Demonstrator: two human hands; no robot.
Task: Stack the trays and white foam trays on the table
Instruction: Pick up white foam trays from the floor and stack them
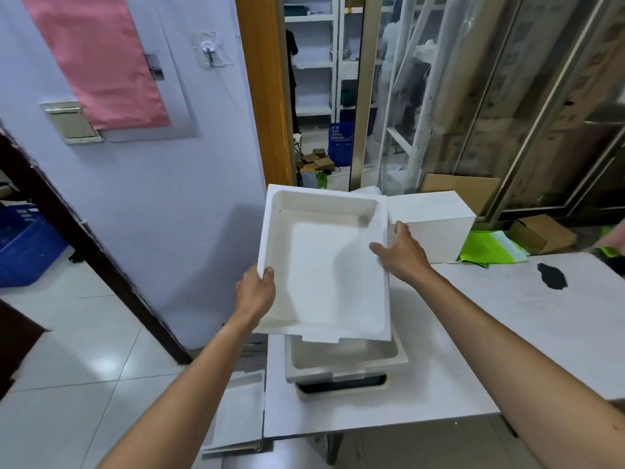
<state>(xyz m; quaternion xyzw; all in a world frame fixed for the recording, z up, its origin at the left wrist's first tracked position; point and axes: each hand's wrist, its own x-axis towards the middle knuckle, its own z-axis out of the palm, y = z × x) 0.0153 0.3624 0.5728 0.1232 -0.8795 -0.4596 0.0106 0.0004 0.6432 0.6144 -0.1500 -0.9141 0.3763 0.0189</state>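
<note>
I hold a white foam tray [318,265] in the air above the table's left end, its hollow side facing me. My left hand [255,292] grips its left rim, thumb on top. My right hand [400,253] holds its right rim, thumb inside the hollow. Below it on the white table [490,333] sits a second foam tray [345,362], resting on a dark tray with a pale rim [341,387]. Most of that lower stack is hidden by the held tray.
A white foam block [436,225] stands at the table's far edge, beside green bags [490,248]. A dark patch [553,275] marks the tabletop. Flat foam pieces [236,414] lean by the table's left side. A blue crate [23,245] sits on the floor at left.
</note>
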